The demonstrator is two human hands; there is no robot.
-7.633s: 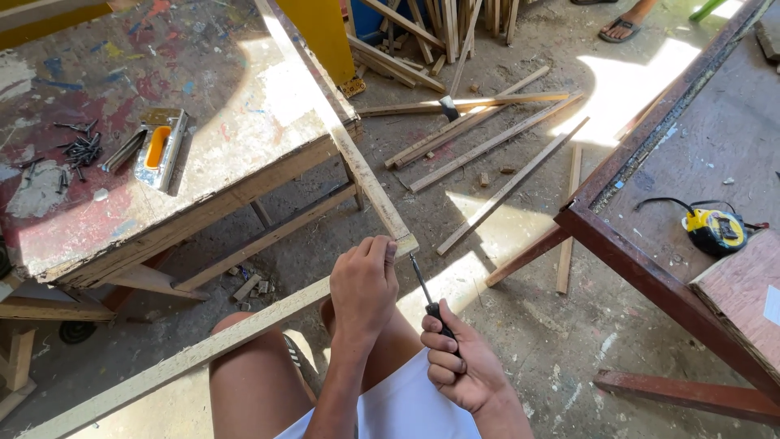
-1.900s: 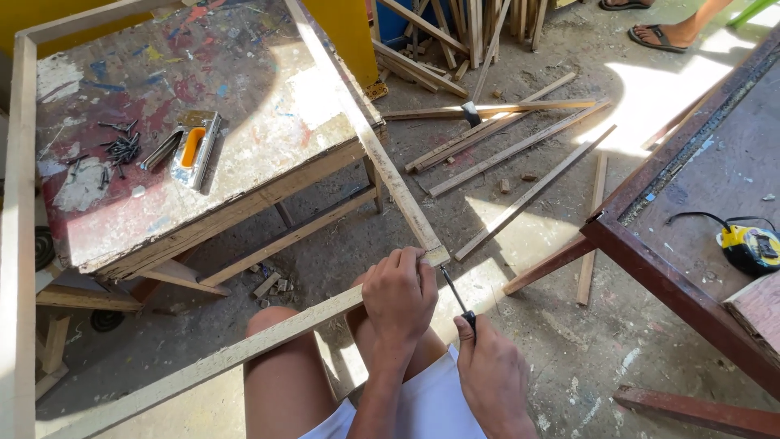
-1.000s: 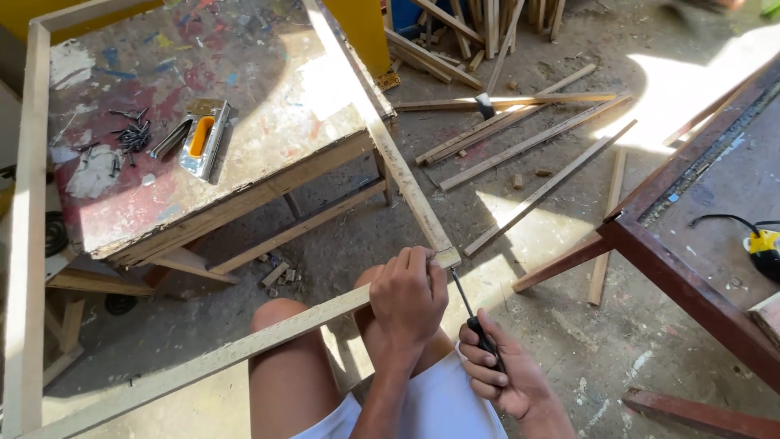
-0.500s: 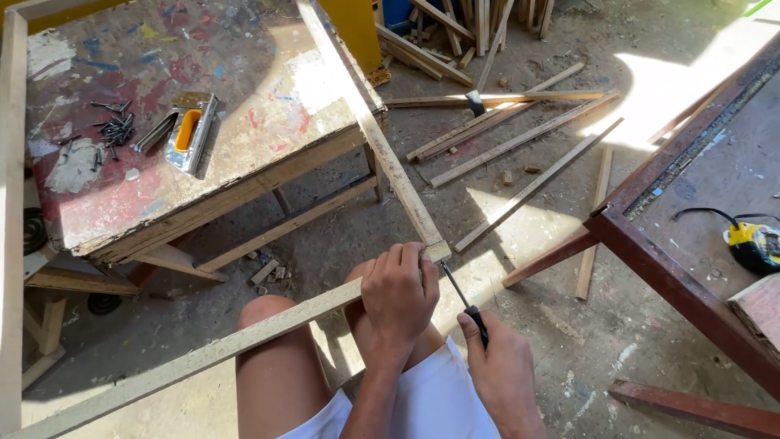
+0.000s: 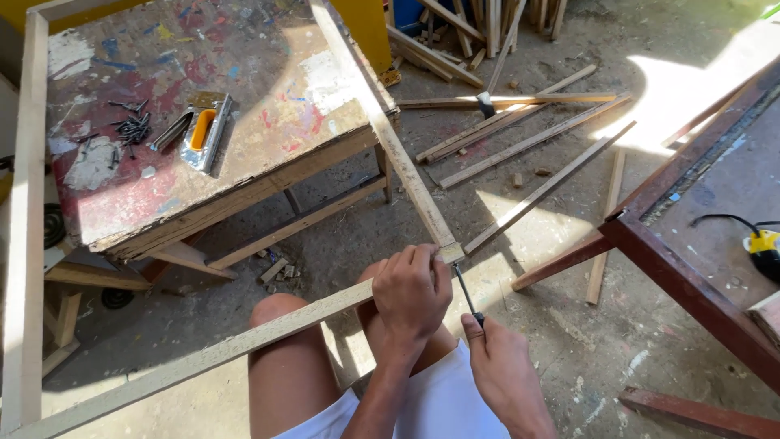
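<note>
A pale wooden frame (image 5: 390, 142) of thin slats rests over the workbench and across my bare knees. My left hand (image 5: 413, 291) grips its near right corner, fingers wrapped over the joint. My right hand (image 5: 505, 375) holds a black-handled screwdriver (image 5: 467, 297), its thin shaft angled up so the tip meets that corner from below right. The frame's near slat (image 5: 203, 358) runs from the corner down to the lower left.
A paint-stained workbench (image 5: 268, 154) carries a silver and orange staple gun (image 5: 199, 130) and a heap of dark nails (image 5: 134, 126). Loose wooden slats (image 5: 528, 138) and a hammer (image 5: 487, 103) lie on the dirt floor. A dark red table (image 5: 691, 276) with a yellow tape measure (image 5: 764, 244) stands right.
My left hand has stayed on the frame corner throughout. The right hand has shifted the screwdriver slightly, keeping its tip at the corner. The view has drifted a little.
</note>
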